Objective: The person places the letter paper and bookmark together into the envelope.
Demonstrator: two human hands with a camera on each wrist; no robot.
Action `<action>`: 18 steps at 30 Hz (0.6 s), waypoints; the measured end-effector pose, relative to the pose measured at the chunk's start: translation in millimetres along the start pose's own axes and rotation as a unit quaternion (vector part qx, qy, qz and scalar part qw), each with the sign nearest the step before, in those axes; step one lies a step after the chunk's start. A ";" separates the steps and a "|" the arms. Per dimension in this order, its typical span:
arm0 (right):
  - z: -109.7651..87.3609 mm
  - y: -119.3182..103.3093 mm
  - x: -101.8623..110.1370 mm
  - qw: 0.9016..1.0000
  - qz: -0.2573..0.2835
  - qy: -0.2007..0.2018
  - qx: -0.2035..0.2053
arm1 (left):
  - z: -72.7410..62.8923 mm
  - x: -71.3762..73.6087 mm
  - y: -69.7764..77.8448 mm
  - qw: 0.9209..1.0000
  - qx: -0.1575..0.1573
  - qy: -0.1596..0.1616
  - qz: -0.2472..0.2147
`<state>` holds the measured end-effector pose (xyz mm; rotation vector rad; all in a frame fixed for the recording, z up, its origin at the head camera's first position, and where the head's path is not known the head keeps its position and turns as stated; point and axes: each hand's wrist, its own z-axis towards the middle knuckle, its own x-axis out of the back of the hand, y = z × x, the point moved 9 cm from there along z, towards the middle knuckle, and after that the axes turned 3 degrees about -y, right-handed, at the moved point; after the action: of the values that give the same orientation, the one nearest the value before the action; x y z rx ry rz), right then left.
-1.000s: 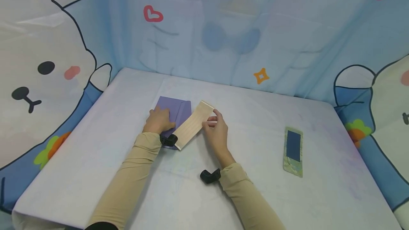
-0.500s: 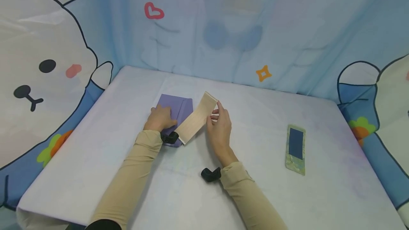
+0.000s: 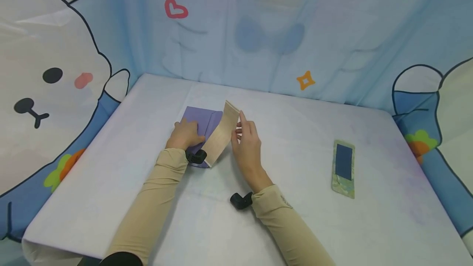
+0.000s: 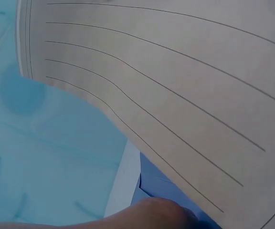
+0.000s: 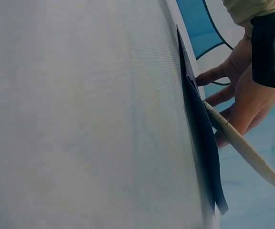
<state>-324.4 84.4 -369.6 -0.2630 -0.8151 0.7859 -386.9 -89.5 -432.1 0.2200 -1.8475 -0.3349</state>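
My left hand [image 3: 184,135] rests on a purple envelope [image 3: 209,119] lying on the table, its thumb and fingertips spread over the envelope. In the right wrist view the same left hand [image 5: 240,90] touches the envelope [image 5: 205,143], seen edge-on. A narrow tan sheet of lined letter paper [image 3: 220,138] slants across the envelope's right side; ruled lines show on the paper [image 4: 171,71] in the left wrist view. Its lower end sits low by the envelope while the upper end curves upward. My right hand [image 3: 248,145] pinches the paper's upper right edge.
Over to the right on the white-covered table [image 3: 295,151] lies a flat green card-like piece [image 3: 343,169] with a dark blue rectangle. A blue cartoon-print curtain [image 3: 266,32] hangs behind the table.
The letter paper's upper end has been raised from flat into a curve, and my right hand went up with it, then slightly left. My left hand stays on the envelope.
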 end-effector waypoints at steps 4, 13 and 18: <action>-0.7 -1.2 -3.2 1.000 0.001 -0.010 -0.007 | 0.1 1.3 0.7 1.000 -0.005 0.003 -0.001; -5.6 -0.7 -14.8 0.999 0.004 -0.036 -0.020 | 1.5 1.7 1.7 1.000 -0.014 0.006 0.003; -9.9 2.2 -23.1 0.997 0.015 -0.065 -0.048 | 0.2 2.1 0.3 1.000 -0.009 0.011 -0.004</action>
<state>-328.1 70.1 -390.0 -0.3127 -0.9745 0.7985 -387.7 -89.9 -430.1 0.2174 -1.8218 -0.3537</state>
